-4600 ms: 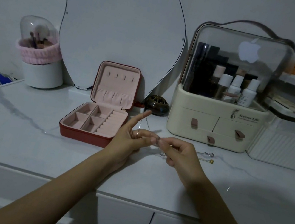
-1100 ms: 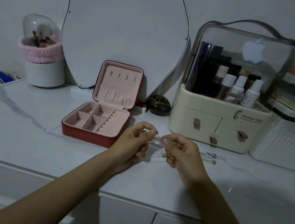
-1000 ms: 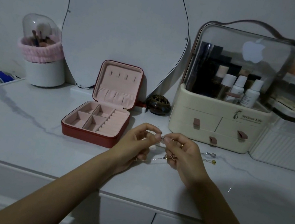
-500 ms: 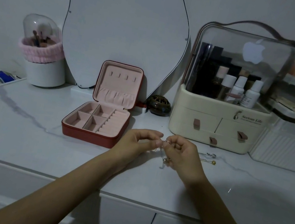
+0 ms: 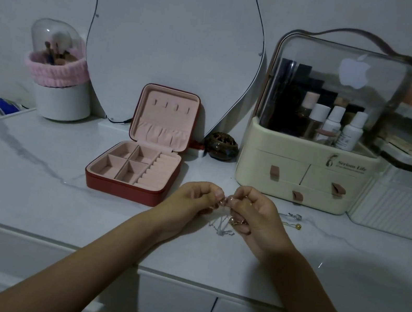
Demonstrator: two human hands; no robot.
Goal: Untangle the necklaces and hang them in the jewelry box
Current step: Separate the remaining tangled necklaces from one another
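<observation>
Both hands, left hand (image 5: 193,199) and right hand (image 5: 257,214), pinch thin tangled silver chain necklaces (image 5: 222,223) above the marble worktop (image 5: 30,180), beside the open red jewelry box (image 5: 139,166).

1. Bare surface (image 5: 28,188) lies open left of and before the jewelry box (image 5: 133,170).
2. The cosmetics organizer (image 5: 303,173) blocks the right rear.
3. Loose pins (image 5: 292,222) lie just right of the right hand (image 5: 255,214).
4. The mirror (image 5: 170,39) closes off the back.
</observation>
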